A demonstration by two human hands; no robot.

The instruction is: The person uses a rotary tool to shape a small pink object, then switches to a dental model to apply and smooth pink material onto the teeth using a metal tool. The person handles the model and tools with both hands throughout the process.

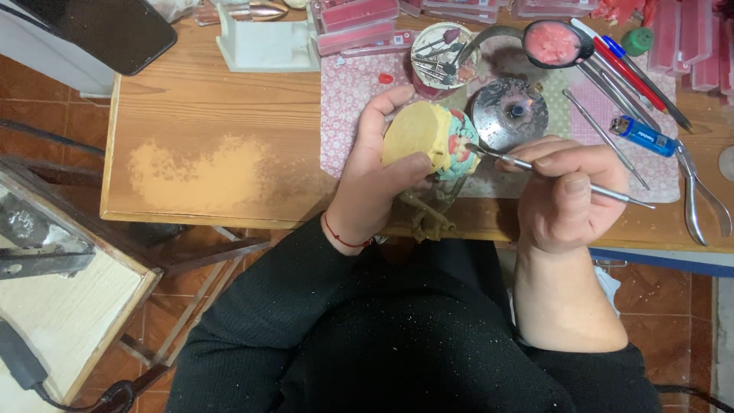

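My left hand point(375, 180) grips a yellow plaster dental model point(419, 134) with pink wax and pale teeth on its right side, held above the table's front edge. My right hand point(569, 195) pinches a thin metal carving tool point(566, 177) like a pen. Its tip touches the pink wax on the model. A metal frame part point(430, 214) hangs below the model.
On the wooden table point(222, 115) lie a flowered cloth point(352, 99), a round metal burner point(509, 113), a jar of burs point(442, 57), a spoon with pink wax point(552, 42), a blue lighter point(641, 135), pliers point(699, 203), pens, pink wax strips and a phone point(115, 27).
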